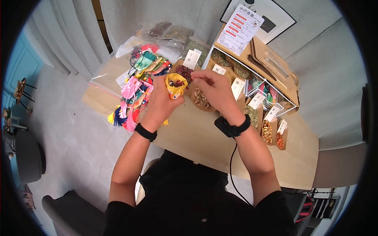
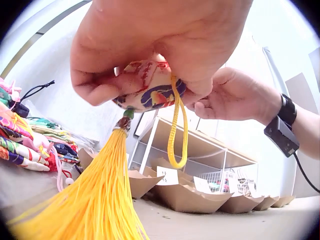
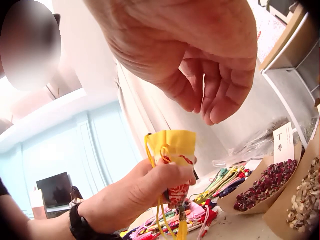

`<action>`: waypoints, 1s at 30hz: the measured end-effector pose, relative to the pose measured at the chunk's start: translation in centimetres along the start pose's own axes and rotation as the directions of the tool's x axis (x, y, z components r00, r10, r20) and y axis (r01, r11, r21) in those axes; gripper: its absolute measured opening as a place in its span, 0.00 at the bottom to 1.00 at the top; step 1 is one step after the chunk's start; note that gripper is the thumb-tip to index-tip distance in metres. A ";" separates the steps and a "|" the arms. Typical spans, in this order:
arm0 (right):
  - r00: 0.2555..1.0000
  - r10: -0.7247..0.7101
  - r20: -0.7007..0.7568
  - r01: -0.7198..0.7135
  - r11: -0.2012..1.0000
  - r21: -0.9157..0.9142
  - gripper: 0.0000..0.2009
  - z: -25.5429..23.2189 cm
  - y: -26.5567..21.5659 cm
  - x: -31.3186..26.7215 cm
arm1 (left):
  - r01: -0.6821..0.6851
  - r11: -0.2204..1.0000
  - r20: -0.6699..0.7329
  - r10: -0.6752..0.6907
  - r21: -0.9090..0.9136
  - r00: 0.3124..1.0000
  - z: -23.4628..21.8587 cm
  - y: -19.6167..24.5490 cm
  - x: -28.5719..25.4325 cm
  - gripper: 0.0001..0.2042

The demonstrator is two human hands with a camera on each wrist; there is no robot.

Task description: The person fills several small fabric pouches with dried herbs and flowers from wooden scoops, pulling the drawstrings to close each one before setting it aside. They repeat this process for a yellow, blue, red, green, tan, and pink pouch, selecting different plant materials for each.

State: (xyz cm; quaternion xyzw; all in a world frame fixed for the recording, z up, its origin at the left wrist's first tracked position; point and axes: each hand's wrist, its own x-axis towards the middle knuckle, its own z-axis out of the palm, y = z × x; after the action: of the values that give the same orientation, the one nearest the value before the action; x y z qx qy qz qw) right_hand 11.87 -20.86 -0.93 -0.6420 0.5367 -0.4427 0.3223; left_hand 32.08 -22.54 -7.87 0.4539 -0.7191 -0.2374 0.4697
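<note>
Brown bench [image 1: 204, 137] carries paper trays of dried herbs. Left hand [image 1: 161, 103] grips the yellow pouch [image 1: 175, 85] upright, mouth open, above the bench. Right hand [image 1: 212, 88] hovers just right of it, fingertips pinched together; contents unclear. Keep the mouth wide and level; release directly over the opening.

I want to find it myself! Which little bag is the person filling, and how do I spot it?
Look at the brown table, just left of the paper trays of dried herbs. There the left hand grips a small yellow pouch, held upright with its mouth open. Unlike the pouches heaped flat beside it, it hangs a long yellow tassel.
</note>
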 end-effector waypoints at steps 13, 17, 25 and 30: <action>0.997 -0.067 0.045 0.070 0.995 -0.067 0.30 -2.8 -5.3 -13.3 | -0.074 0.972 -0.112 0.050 -0.224 0.992 2.8 7.2 -5.8 0.43; 0.989 -0.146 -0.032 0.142 0.983 -0.113 0.24 -3.7 -5.2 -16.0 | -0.051 0.963 -0.038 0.043 -0.265 0.998 4.4 8.4 -7.4 0.49; 0.968 -0.226 -0.112 0.192 0.948 -0.253 0.10 -5.1 -3.5 -19.2 | 0.043 0.997 0.135 -0.033 -0.068 0.990 4.9 11.9 -10.2 0.51; 0.962 -0.169 -0.213 0.143 0.981 -0.131 0.05 -5.7 -1.3 -20.6 | 0.000 0.992 0.244 0.031 -0.125 0.969 4.8 13.3 -11.0 0.43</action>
State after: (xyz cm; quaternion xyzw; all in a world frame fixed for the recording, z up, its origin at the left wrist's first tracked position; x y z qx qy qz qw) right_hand 6.57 -0.13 -2.06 -0.6459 0.5415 -0.5046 0.1868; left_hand 23.69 -6.98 -4.94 0.3851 -0.7590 -0.3324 0.4063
